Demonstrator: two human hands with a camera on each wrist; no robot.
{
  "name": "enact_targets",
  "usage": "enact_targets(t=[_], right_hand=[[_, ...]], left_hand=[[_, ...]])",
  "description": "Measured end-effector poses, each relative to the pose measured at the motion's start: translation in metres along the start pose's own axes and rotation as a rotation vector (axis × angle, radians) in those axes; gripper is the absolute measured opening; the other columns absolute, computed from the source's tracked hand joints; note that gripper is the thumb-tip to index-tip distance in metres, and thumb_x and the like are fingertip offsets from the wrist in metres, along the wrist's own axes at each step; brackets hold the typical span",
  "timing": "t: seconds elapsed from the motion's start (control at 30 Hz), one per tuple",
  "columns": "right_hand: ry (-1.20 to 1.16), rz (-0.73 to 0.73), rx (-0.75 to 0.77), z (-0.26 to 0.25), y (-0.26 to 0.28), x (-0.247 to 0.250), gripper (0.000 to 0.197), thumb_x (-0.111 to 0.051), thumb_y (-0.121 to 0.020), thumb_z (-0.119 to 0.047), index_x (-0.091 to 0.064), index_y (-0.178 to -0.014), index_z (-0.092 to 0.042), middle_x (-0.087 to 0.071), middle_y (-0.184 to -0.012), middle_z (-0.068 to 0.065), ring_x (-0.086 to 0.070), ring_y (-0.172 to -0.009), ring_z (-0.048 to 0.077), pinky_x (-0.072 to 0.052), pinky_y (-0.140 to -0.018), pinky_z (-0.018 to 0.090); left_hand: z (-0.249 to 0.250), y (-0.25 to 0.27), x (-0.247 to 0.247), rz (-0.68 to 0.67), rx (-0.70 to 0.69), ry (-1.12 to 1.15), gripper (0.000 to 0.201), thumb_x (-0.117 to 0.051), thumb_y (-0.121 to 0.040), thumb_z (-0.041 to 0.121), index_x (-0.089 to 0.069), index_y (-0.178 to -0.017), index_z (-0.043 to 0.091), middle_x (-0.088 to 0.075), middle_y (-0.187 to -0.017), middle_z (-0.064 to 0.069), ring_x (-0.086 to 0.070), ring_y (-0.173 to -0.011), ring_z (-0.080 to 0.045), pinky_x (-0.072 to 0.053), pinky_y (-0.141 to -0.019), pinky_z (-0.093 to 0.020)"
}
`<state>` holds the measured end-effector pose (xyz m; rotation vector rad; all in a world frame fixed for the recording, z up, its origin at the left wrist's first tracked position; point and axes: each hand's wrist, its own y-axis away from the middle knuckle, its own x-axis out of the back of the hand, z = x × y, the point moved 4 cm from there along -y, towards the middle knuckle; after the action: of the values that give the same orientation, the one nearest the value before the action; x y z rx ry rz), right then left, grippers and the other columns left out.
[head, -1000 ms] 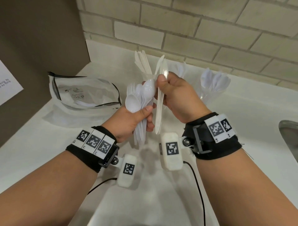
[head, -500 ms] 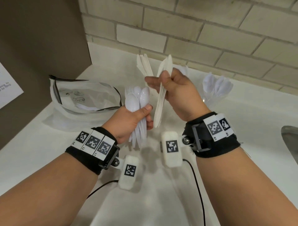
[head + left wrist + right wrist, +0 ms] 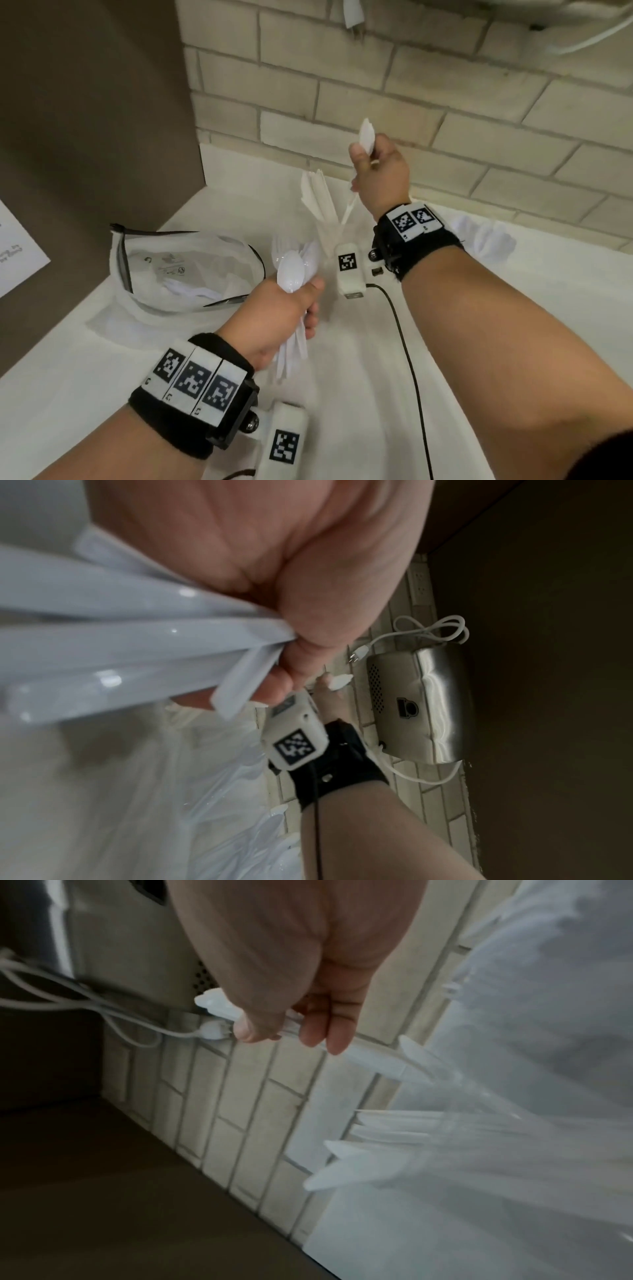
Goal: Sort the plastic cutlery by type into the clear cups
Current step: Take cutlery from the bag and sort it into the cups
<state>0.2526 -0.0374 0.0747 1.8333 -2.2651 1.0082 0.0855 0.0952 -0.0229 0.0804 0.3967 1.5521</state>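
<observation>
Above the knife cup (image 3: 323, 219), the right hand (image 3: 380, 171) is gripping white knives (image 3: 367, 137).
On the counter (image 3: 479, 325), the left hand (image 3: 277, 315) is clutching a bundle of spoons (image 3: 291, 270); spoon cup (image 3: 486, 236) is standing far right.

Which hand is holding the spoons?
The left hand, lower and nearer the camera, grips a bundle of white spoons, bowls up. The raised right hand holds flat knives instead.

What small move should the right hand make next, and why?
Probably lower the knives straight down into the cup of knives. The right hand pinches them, handles down, just above that cup, while the left hand holds the bundle of spoons aside.
</observation>
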Motion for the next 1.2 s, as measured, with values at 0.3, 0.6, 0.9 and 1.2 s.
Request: enact_targets(t=[0.3, 0.6, 0.9, 1.2], right_hand=[[0.248, -0.315, -0.295, 0.048, 0.0, -0.03, 0.009, -0.063, -0.087, -0.024, -0.064, -0.087, -0.015, -0.072, -0.091, 0.012, -0.069, -0.084, 0.026, -0.057, -0.081, 0.036], [-0.167, -0.161, -0.256, -0.007, 0.039, 0.035, 0.01, -0.06, -0.088, -0.008, -0.066, -0.095, -0.01, -0.065, -0.078, 0.001, -0.058, -0.054, 0.009, -0.055, -0.057, 0.024], [-0.031, -0.409, -0.101, -0.002, 0.116, 0.078, 0.022, -0.075, -0.08, -0.012, -0.073, -0.095, -0.028, -0.057, -0.081, -0.011, -0.048, -0.055, -0.003, -0.042, -0.064, 0.013], [-0.064, -0.211, -0.184, 0.021, 0.123, 0.096, 0.023, -0.066, -0.087, -0.013, -0.059, -0.071, -0.029, -0.064, -0.093, 0.003, -0.051, -0.066, 0.004, -0.042, -0.064, 0.016]], left_hand=[[0.0, -0.008, -0.005, -0.001, 0.006, -0.027, 0.018, -0.06, -0.092, 0.022, -0.057, -0.082, 0.007, -0.054, -0.062, -0.003, -0.05, -0.052, -0.015, -0.049, -0.056, -0.032], [0.004, -0.015, -0.027, -0.116, 0.005, 0.087, 0.011, -0.059, -0.093, 0.016, -0.062, -0.09, 0.006, -0.056, -0.075, -0.013, -0.063, -0.066, -0.023, -0.055, -0.081, -0.043], [0.004, -0.028, -0.069, -0.269, -0.018, -0.067, 0.009, -0.058, -0.09, 0.006, -0.055, -0.083, 0.011, -0.045, -0.058, -0.003, -0.044, -0.051, -0.015, -0.04, -0.055, -0.031], [0.005, -0.029, -0.101, -0.312, -0.179, -0.305, 0.008, -0.058, -0.093, 0.022, -0.053, -0.092, 0.016, -0.049, -0.065, -0.002, -0.05, -0.057, -0.014, -0.048, -0.061, -0.032]])
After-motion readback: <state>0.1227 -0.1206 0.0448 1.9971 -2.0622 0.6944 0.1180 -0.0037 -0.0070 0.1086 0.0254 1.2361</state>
